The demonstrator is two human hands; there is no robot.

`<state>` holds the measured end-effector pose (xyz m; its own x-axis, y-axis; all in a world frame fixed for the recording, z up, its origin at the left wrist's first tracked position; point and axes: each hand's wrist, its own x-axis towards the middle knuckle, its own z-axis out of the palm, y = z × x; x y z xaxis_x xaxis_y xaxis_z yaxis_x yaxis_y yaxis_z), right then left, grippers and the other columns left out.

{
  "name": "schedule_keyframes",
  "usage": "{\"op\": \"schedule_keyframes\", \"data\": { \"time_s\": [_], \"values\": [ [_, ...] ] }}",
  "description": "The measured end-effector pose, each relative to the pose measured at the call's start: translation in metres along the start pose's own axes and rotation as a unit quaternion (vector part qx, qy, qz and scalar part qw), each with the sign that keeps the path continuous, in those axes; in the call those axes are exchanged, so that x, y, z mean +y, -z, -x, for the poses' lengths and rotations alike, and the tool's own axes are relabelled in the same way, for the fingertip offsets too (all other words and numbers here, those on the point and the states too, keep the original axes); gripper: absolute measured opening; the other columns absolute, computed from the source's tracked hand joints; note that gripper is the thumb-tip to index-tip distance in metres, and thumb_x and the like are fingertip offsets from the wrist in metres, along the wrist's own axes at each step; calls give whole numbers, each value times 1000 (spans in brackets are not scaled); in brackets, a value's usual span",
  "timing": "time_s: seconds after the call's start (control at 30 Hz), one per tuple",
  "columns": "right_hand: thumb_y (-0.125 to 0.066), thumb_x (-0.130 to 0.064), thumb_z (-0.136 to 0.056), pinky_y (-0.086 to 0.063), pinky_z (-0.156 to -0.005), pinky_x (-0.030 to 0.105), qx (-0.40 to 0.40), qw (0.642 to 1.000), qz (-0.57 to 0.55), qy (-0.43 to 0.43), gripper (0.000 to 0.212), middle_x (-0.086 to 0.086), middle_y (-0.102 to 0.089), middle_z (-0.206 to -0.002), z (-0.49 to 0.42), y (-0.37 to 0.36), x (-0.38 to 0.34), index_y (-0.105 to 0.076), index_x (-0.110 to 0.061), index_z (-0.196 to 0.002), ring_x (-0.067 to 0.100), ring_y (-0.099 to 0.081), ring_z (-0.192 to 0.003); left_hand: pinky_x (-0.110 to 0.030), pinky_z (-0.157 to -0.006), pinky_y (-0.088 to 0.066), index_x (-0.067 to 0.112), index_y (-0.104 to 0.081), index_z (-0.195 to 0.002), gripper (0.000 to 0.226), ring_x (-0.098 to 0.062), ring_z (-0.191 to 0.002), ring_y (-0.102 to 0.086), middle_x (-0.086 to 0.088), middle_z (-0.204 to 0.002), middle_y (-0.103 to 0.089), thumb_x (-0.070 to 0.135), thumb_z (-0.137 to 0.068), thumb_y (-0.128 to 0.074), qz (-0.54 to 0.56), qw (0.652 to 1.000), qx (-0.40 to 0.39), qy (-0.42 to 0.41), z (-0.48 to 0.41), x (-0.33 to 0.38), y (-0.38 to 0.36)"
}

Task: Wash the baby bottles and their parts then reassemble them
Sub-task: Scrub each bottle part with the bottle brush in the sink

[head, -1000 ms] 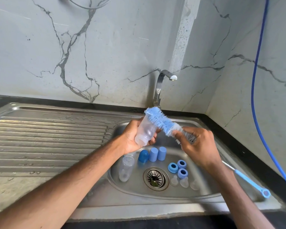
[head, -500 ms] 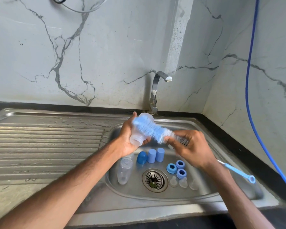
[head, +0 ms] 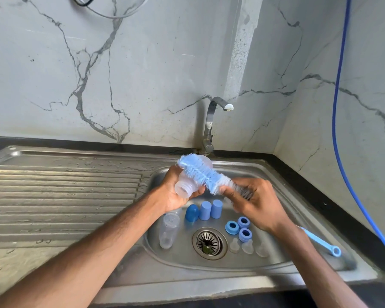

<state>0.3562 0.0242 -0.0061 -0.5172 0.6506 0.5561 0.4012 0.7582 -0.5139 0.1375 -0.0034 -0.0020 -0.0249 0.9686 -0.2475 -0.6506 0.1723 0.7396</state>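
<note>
Over the sink, my left hand (head: 176, 194) grips a clear baby bottle (head: 186, 185), its threaded neck pointing toward me. My right hand (head: 256, 201) holds a blue bottle brush (head: 200, 173) by its shaft; the bristles lie across the bottle's outside. The brush's blue handle (head: 320, 241) sticks out past my right wrist. In the basin lie another clear bottle (head: 168, 230), three blue caps (head: 205, 210), three blue collar rings (head: 239, 227) and three clear teats (head: 247, 246).
The steel sink basin (head: 287, 218) has a drain strainer (head: 209, 242) in its middle and a tap (head: 211, 123) behind, with no water running. A ribbed draining board (head: 65, 196) stretches left. A blue hose (head: 340, 130) hangs down the right wall.
The brush head has slid along the bottle's outside, toward the left and up and back, while both hands stayed over the basin. The bottle's neck has tipped toward me.
</note>
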Motion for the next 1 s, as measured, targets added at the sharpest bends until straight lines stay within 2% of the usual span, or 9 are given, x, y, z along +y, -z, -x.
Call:
{"op": "schedule_keyframes", "data": {
  "time_s": [0.13,0.27,0.43,0.53,0.63,0.73,0.8,0.87,1.0],
  "values": [
    [-68,-43,-99,-42,-47,39,75,996,27,-42,34,-2,-61,-57,-5,6,2,-67,-27,-69,21,-53,-49,-20,-34,-47,-2,-68,-105,72,-20,-43,-61,-19,-80,-71,64,-103,-38,-31,998,-28,40,-4,2,0],
    [-67,-46,-100,-43,-47,40,25,1000,10,-12,36,5,-63,-61,-1,-1,-1,-72,-19,-76,25,-56,-51,-17,-31,-40,4,-67,-100,62,-16,-39,-56,-13,-70,-68,61,-100,-43,-62,998,-12,27,-7,0,3],
    [-67,-46,-100,-43,-47,40,77,996,28,-45,35,-1,-61,-57,-4,4,1,-67,-26,-70,22,-55,-50,-17,-33,-37,3,-68,-104,75,-17,-41,-53,-15,-82,-70,71,-99,-36,-80,995,-58,13,-10,1,2],
    [-65,-49,-100,-41,-46,42,33,999,20,-7,40,4,-60,-58,0,-1,-3,-68,-21,-72,25,-53,-49,-22,-41,-44,4,-66,-109,69,-19,-49,-57,-13,-83,-65,66,-101,-37,-106,991,-70,-32,-13,-1,2],
    [-65,-52,-98,-44,-47,41,88,992,54,-66,42,1,-60,-56,-6,4,4,-67,-20,-71,23,-54,-50,-28,-52,-53,4,-58,-132,70,-23,-65,-63,-13,-95,-65,64,-102,-39,-140,981,-119,-59,-15,4,4],
    [-65,-51,-98,-46,-48,44,130,982,87,-105,41,1,-59,-57,-8,11,12,-66,-18,-72,23,-51,-49,-36,-80,-57,5,-53,-135,56,-24,-89,-64,-14,-108,-64,48,-99,-57,-144,973,-171,-55,-12,2,-1],
    [-66,-48,-98,-46,-48,44,141,980,86,-113,40,0,-58,-56,-7,14,13,-66,-18,-71,19,-46,-47,-40,-94,-54,0,-52,-139,61,-29,-104,-63,-18,-120,-63,38,-92,-65,-159,968,-184,-68,-13,-1,-1],
    [-67,-44,-99,-46,-49,43,125,986,65,-94,38,-1,-59,-55,-5,13,12,-69,-18,-72,17,-47,-47,-43,-97,-54,-5,-51,-140,62,-35,-112,-60,-21,-122,-62,29,-91,-68,-204,955,-201,-83,-13,-3,2],
    [-67,-46,-99,-44,-48,41,64,996,51,-35,36,-3,-63,-59,-3,8,3,-70,-21,-73,19,-57,-51,-49,-100,-54,2,-58,-130,52,-35,-112,-67,-22,-117,-69,14,-83,-76,-272,940,-175,-113,-17,-7,12]
  ]
}}
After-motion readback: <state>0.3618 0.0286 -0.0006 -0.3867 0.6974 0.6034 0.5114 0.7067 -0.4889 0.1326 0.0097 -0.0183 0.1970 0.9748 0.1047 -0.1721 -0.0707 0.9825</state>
